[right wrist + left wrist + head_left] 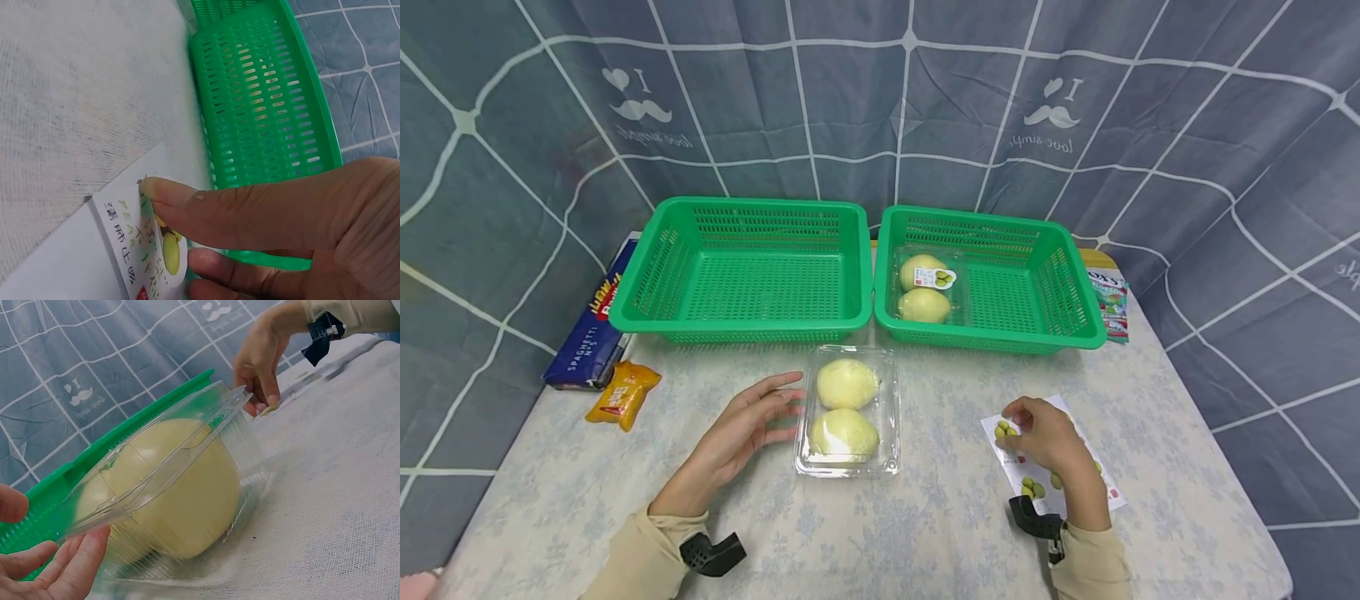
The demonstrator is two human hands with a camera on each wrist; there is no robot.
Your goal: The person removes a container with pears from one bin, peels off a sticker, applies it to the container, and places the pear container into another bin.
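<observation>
A clear plastic clamshell box (pixel 890 454) stands on the table with two pale yellow pears (pixel 847 383) inside, its lid down. My left hand (pixel 741 433) is at the box's left side, fingers loosely extended; in the left wrist view its fingertips (pixel 94 540) touch the lid's edge. Farther right lies a white sheet of pear stickers (pixel 1017 477). Over its upper left part, my right hand (pixel 1048 437) pinches a pear sticker (pixel 170 253) between thumb and fingers. Whether the whole sticker is off its backing is hidden.
A green basket (pixel 741 331) stands at the back left. Beside it, another green basket (pixel 992 337) holds a labelled box of pears (pixel 925 306). A blue spaghetti box (pixel 583 346) and an orange packet (pixel 623 394) lie left; a snack bag (pixel 1111 304) lies right.
</observation>
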